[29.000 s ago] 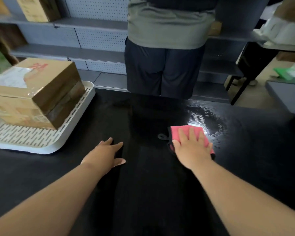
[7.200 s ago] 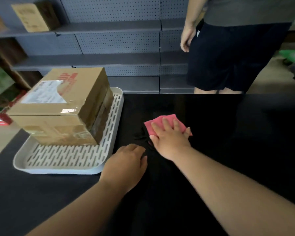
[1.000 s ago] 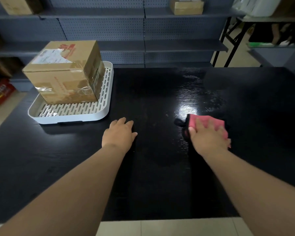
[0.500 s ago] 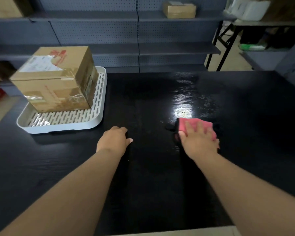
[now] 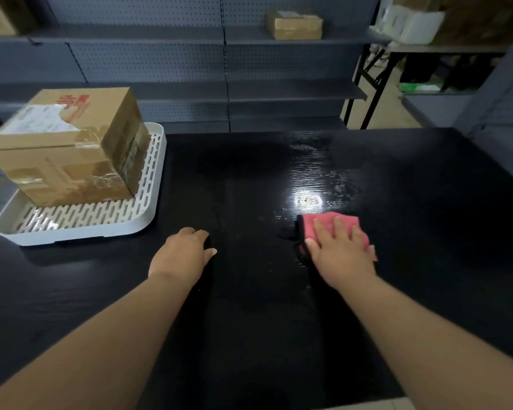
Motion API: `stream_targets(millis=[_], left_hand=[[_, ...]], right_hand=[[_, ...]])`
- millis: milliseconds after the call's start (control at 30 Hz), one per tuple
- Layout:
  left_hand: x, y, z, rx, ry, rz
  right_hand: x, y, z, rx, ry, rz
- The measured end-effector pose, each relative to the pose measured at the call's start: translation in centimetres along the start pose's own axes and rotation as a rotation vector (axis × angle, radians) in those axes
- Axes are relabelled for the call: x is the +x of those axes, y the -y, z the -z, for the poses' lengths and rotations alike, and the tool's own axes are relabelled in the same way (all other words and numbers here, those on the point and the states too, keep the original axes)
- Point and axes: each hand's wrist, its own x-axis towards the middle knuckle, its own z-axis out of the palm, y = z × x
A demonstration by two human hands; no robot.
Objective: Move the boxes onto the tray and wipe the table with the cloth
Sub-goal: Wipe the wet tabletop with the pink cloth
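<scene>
pink cloth is lying flat on the black table, right of centre, just below a bright wet-looking glare patch. a dark edge or second layer is peeking out at its left side; cannot tell which.

right hand is pressing down on the cloth, palm flat, fingers spread, not gripping, just pinning it against the surface. left hand is resting on the bare table left of centre, fingers loosely curled under, holding nothing, apparently bracing.

stacked cardboard boxes are sitting in the white slotted tray at the far left of the table, well apart from both hands. that half of the job is looking done; the wiping is the step in hand.

risks, as i am judging them:
- streaky sheen is showing above and around the cloth; if the strokes are staying short and central, damp streaks may be getting left behind rather than lifted.
- a flat palm with no grip may be letting the cloth bunch or slip out on a fast pass.
- the boxes are sitting toward the tray's left and far part, and the tray is lying near the table's left edge; a wide sweep nudging the tray could be pushing it off.
- the bracing hand is lying on table that may be wiped, and could be leaving marks.
</scene>
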Motion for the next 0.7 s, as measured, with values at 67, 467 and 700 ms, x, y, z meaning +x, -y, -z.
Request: stream_targets(millis=[67, 467, 700], left_hand=[[0.4, -1.0, 0.1, 0.007, -0.023, -0.04], [8.8, -9.7, 1.5, 0.084, -0.079, -0.147], [14.7, -12.4, 2.7, 0.167, -0.083, -0.168]], right_hand=[[2.2, -2.1, 1.0, 0.016, 0.004, -0.081], [11.8, -1.3, 3.7, 0.06, 0.019, -0.128], [20.9, -1.1, 6.4, 0.054, 0.018, -0.074]])
